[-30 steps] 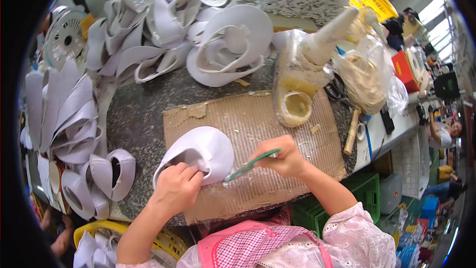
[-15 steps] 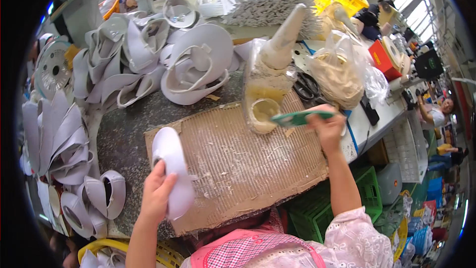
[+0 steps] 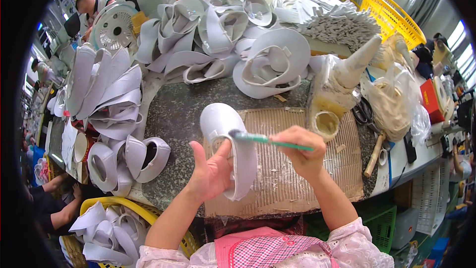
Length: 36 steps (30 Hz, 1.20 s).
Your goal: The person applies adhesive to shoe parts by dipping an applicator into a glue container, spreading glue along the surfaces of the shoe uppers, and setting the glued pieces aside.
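the left hand point(image 3: 212, 173) cups a white curved shoe piece point(image 3: 230, 144), fingers wrapped on its edge, holding it above the cardboard sheet point(image 3: 297, 178) on the bench point(image 3: 173, 119). the right hand point(image 3: 300, 151) pinches a green brush point(image 3: 267, 140), bristles touching the piece. a glue pot point(image 3: 325, 123) sits just beyond.

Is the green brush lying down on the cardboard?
No, the right hand holds the green brush up in the air, its tip at the white shoe piece held by the left hand.
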Each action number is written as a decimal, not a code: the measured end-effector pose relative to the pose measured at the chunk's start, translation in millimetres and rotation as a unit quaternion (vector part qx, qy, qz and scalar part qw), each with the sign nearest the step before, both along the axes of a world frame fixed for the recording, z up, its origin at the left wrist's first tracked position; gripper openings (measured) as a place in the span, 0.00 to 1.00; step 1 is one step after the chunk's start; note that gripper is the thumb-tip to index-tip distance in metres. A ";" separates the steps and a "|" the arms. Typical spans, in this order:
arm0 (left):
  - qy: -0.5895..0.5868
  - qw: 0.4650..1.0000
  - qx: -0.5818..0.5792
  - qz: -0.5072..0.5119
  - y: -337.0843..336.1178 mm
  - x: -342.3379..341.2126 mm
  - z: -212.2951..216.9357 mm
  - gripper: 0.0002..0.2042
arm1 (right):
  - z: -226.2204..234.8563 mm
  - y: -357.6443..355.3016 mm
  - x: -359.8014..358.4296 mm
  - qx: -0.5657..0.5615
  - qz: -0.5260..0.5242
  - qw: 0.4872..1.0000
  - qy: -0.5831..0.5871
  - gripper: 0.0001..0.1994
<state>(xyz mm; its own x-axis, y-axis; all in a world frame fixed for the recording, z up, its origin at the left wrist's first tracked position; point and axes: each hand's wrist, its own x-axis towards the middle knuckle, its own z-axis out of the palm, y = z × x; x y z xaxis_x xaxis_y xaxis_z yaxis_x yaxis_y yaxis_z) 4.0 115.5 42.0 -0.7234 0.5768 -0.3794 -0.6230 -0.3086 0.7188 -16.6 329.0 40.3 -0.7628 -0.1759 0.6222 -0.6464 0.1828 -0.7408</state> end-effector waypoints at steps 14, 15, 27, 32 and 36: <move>-0.007 0.970 0.196 0.144 -21.3 -11.9 -13.6 0.48 | -22.4 -26.2 31.0 0.079 0.169 0.981 0.045 0.09; -0.018 0.969 0.202 0.141 -18.8 -9.0 -6.4 0.48 | -21.9 -25.4 26.1 0.004 0.145 0.988 0.044 0.10; 0.051 0.988 -0.140 -0.031 3.7 -44.9 0.5 0.49 | 3.7 69.9 27.9 0.067 -0.255 0.964 0.038 0.03; 0.188 0.857 -0.466 -0.116 2.6 -59.1 21.5 0.24 | -7.6 113.5 16.1 0.217 -0.307 0.927 0.013 0.04; 0.583 0.658 -0.424 -0.218 -4.4 -32.1 35.8 0.18 | 4.3 133.7 34.2 -0.002 -0.295 0.956 -0.002 0.05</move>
